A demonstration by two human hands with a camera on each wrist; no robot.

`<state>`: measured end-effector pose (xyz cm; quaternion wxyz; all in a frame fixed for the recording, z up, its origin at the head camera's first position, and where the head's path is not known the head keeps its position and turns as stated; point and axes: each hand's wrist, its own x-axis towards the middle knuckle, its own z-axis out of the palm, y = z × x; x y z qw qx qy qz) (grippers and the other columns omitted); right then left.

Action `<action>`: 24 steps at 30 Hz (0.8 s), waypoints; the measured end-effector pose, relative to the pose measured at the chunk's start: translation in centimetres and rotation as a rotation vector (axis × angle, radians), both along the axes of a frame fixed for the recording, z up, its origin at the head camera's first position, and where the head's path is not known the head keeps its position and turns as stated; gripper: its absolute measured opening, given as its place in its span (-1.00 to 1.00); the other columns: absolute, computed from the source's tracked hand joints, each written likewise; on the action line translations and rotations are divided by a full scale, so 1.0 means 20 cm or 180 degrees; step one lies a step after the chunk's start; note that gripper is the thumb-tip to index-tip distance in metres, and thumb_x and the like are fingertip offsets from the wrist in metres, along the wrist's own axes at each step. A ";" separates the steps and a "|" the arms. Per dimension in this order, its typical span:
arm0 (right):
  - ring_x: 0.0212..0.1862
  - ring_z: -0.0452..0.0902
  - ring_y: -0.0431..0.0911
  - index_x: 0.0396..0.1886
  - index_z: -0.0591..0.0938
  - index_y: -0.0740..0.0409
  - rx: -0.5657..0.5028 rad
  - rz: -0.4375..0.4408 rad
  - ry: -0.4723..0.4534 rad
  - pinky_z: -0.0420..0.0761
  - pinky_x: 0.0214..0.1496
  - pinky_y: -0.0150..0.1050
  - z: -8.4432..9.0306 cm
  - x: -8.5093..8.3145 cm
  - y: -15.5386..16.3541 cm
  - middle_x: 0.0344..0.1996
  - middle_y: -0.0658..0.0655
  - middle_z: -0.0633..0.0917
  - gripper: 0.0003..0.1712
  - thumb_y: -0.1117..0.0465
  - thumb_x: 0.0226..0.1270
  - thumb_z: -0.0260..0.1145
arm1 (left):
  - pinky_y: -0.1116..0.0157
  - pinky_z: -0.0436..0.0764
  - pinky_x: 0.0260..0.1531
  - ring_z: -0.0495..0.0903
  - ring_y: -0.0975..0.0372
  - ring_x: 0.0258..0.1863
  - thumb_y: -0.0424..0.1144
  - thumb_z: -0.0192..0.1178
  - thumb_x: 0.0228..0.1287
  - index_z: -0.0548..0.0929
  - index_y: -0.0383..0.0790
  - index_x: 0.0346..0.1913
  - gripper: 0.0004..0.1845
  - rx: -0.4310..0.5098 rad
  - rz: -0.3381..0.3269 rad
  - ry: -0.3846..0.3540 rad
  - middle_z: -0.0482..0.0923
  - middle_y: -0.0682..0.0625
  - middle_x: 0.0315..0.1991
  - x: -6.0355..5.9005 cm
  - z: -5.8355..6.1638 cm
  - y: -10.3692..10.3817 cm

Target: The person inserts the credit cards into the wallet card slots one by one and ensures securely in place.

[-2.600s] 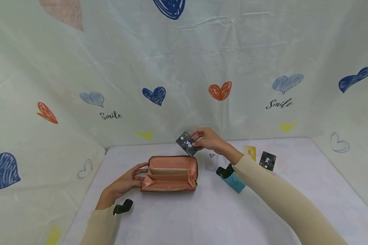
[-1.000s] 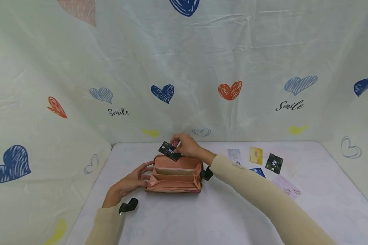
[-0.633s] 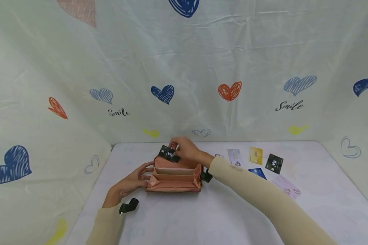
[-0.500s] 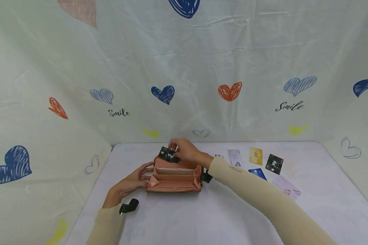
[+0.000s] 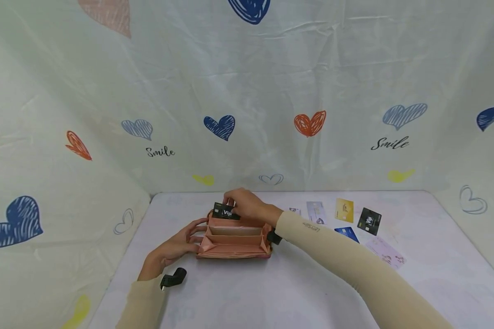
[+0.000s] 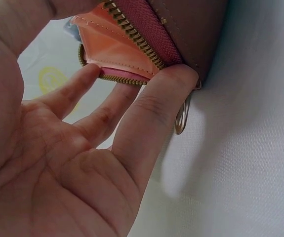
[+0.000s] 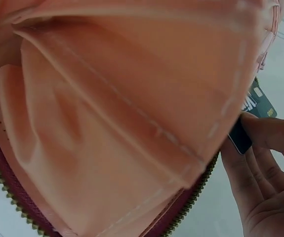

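Head view: I observe the right hand (image 5: pixel 247 204) pinching a black VIP card (image 5: pixel 224 211) by its right end, thumb and fingers closed down to the card's thickness. The card's free end projects left of the grip, above the rear rim of a pink wallet (image 5: pixel 233 251) lying unzipped; I cannot tell whether the two touch. The left hand (image 5: pixel 177 245) holds the wallet's left end, thumb and fingers spread across its edges. Left wrist view: I note a zip pull (image 6: pixel 180 129) hanging just beside that thumb.
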<state>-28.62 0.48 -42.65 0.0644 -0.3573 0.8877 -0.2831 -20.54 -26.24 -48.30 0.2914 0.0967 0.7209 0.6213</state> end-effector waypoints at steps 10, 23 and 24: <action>-0.07 0.71 0.00 0.05 0.76 0.22 0.0093 -0.0018 -0.0211 0.69 0.02 -0.12 0.00 0.00 -0.02 -0.18 0.18 0.79 -0.69 0.51 0.37 0.40 | 0.21 0.61 0.07 0.40 -0.06 0.38 -0.52 0.34 0.22 -0.11 -0.23 0.72 0.12 -0.0024 0.0047 -0.0012 -0.11 -0.43 0.64 0.00 0.00 0.01; 0.00 0.73 0.05 0.19 0.72 0.32 0.0038 0.0260 -0.0519 0.69 0.09 -0.16 0.00 -0.01 0.02 -0.13 0.23 0.77 -0.57 0.59 0.36 0.34 | 0.21 0.60 0.09 0.41 -0.06 0.38 -0.49 0.36 0.24 -0.10 -0.23 0.72 0.11 -0.0033 0.0062 -0.0029 -0.09 -0.43 0.64 0.00 0.00 0.01; -0.01 0.72 0.04 0.19 0.72 0.32 0.0037 0.0264 -0.0541 0.69 0.09 -0.16 0.00 -0.01 0.03 -0.13 0.23 0.76 -0.57 0.59 0.37 0.33 | 0.20 0.60 0.09 0.41 -0.06 0.38 -0.49 0.36 0.24 -0.10 -0.23 0.72 0.11 -0.0035 0.0056 -0.0026 -0.09 -0.43 0.64 0.00 0.00 0.01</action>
